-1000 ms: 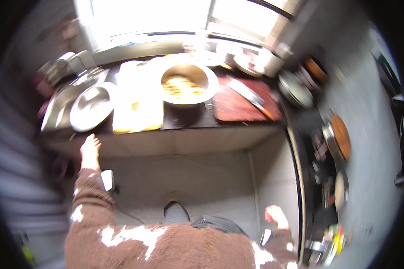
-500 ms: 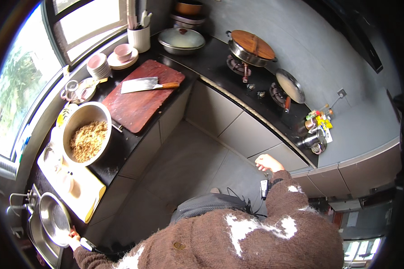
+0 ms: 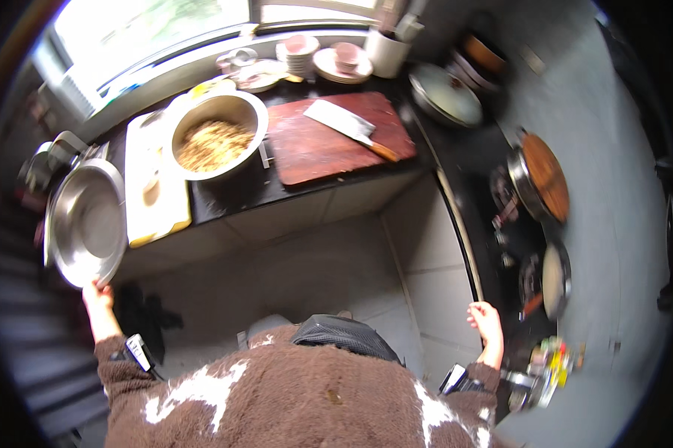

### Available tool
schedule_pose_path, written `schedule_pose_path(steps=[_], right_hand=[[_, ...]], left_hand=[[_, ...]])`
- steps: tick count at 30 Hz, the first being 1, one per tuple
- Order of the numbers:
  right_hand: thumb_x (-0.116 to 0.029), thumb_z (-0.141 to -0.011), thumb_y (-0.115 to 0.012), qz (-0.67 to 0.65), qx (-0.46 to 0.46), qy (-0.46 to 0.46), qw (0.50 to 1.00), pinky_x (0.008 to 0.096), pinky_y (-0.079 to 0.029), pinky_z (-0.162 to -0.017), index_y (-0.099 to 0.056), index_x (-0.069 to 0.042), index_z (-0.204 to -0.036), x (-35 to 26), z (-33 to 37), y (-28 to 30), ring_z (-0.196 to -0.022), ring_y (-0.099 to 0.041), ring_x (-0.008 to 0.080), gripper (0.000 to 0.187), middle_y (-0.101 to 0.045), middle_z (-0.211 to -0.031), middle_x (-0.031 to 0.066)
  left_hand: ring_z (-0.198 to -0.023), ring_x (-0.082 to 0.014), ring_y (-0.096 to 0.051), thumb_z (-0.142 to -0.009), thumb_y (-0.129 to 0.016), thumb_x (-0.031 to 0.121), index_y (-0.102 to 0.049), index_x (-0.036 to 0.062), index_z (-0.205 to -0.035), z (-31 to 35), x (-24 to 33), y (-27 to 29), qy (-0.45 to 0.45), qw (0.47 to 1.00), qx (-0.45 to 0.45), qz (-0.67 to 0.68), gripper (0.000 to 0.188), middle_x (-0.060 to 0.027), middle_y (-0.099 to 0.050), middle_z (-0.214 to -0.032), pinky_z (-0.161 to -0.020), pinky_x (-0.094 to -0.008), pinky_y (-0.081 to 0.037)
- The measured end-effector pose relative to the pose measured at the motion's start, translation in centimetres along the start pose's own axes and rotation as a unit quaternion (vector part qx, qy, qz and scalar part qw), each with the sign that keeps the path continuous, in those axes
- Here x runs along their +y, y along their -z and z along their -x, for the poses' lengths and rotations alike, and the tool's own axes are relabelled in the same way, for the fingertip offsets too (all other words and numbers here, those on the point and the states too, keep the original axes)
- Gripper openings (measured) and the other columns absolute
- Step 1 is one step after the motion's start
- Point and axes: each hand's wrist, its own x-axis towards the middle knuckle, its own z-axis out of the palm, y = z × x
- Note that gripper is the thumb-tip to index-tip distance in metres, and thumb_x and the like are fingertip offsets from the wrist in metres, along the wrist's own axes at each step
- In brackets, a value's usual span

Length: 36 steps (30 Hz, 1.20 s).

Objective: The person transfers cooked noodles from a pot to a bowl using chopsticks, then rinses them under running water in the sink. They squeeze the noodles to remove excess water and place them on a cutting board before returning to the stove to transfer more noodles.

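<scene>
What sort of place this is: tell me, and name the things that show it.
A kitchen, probably a home one: a cleaver lies on a reddish cutting board, and a wood-lidded pan sits on a stove burner at the right.

I am wearing a brown top [image 3: 277,407] that is breaking into irregular white patches. The basin [image 3: 94,220] I am holding is gleaming silver-grey. I am seeing golden-brown crumbly food [image 3: 215,144] inside a pale silver pot [image 3: 253,112]. The counter [image 3: 228,198] is showing black, and the chopping board [image 3: 306,155] is glowing reddish brown in mottled tones. The cleaver [image 3: 340,118] is pairing a silver blade with an orange-brown handle. A cream slab [image 3: 138,213] is showing a yellow edge, the cups [image 3: 346,56] are looking pink, and the utensil holder [image 3: 386,56] is staying white.
</scene>
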Motion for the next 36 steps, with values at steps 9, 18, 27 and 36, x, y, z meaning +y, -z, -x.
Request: schedule_pose_path(steps=[9, 18, 27, 36], right_hand=[[-0.024, -0.082, -0.063, 0.156, -0.222, 0.246, 0.930, 0.0314, -0.049, -0.074, -0.063, -0.004, -0.099, -9.1, -11.5, -8.7, -0.083, -0.063, 0.0212, 0.026, -0.066, -0.089, 0.0124], [-0.020, -0.078, -0.063, 0.088, 0.029, 0.269, 0.959, 0.0321, -0.050, -0.068, -0.066, -0.005, -0.089, -15.1, -11.3, -2.7, -0.074, -0.064, 0.0243, 0.019, -0.066, -0.081, 0.0137], [0.000, -0.074, -0.054, 0.396, 0.359, 0.229, 0.813, 0.0425, -0.048, -0.079, -0.053, -0.015, -0.120, -9.9, -24.3, 16.3, -0.100, -0.054, 0.0352, 0.048, -0.054, -0.105, 0.0142], [-0.016, -0.071, -0.065, 0.429, 0.314, 0.462, 0.710, 0.0344, -0.048, -0.064, -0.063, -0.019, -0.096, -7.2, -30.0, 19.9, -0.079, -0.052, 0.0214, 0.025, -0.046, -0.078, 0.0026]], left_hand=[[-0.078, -0.0224, -0.061, -0.075, -0.052, 0.007, -0.051, 0.0004, -0.110, 21.2, -6.8, 4.4, 0.084, 0.987, -0.073, -0.112, 0.035, -0.0112, -0.059, -0.097, -0.058, -0.0262, -0.053], [-0.057, -0.0151, -0.056, -0.071, -0.051, 0.013, -0.055, 0.0088, -0.078, 29.5, -11.0, -8.9, 0.191, 0.946, -0.180, -0.191, 0.009, -0.0034, -0.060, -0.074, -0.041, -0.0256, -0.040], [-0.039, -0.0146, -0.041, -0.071, -0.054, 0.014, -0.048, 0.0058, -0.075, 38.5, -16.5, -23.2, 0.148, 0.884, -0.312, -0.315, 0.011, -0.0031, -0.046, -0.060, -0.035, -0.0257, -0.036], [-0.039, -0.0147, -0.041, -0.068, -0.056, 0.012, -0.051, 0.0034, -0.078, 50.5, -22.6, -33.4, 0.155, 0.836, -0.362, -0.382, 0.014, -0.0038, -0.047, -0.059, -0.035, -0.0257, -0.036]])
